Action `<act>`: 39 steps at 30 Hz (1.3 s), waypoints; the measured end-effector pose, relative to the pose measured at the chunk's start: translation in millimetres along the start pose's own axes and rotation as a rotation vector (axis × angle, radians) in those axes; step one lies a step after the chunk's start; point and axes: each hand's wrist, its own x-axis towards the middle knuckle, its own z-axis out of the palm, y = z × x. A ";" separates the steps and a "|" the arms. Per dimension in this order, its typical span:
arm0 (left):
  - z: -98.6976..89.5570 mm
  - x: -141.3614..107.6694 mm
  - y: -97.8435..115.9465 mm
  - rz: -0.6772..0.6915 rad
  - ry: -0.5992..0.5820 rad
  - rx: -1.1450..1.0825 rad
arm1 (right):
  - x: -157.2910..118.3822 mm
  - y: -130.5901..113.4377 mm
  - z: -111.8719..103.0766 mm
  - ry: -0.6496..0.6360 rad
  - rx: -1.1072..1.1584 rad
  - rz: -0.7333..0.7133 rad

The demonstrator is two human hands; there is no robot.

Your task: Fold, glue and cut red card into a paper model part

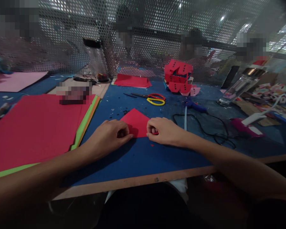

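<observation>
A piece of red paper (138,124), pointed at its far side and straight along its near edge, lies on the blue table top between my hands. My left hand (114,132) has its fingers curled and pinched on the paper's left corner. At the opposite corner, my right hand (163,130) is closed on the paper, its fingers bent inward. A tiny red scrap (152,145) rests just in front of the near edge. Beyond the paper lie scissors (154,99) with red and yellow handles.
Stacked red sheets (38,127) cover the left side. Folded red paper pieces (132,80) and a dotted red paper construction (178,78) stand at the back. A blue glue gun (195,105) with a black cord lies right. Perforated metal screen (147,41) closes the far side.
</observation>
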 end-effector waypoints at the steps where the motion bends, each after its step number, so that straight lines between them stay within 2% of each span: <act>1: -0.3 -0.1 0.3 0.001 0.000 -0.002 | -0.9 0.3 -0.5 -0.003 -0.003 0.007; 19: 0.1 0.2 -1.1 0.014 0.007 -0.008 | -11.8 3.9 -4.6 0.011 -0.006 0.074; 39: -0.4 -1.2 -3.0 0.015 -0.002 0.024 | -14.4 10.5 -2.2 0.036 -0.028 0.044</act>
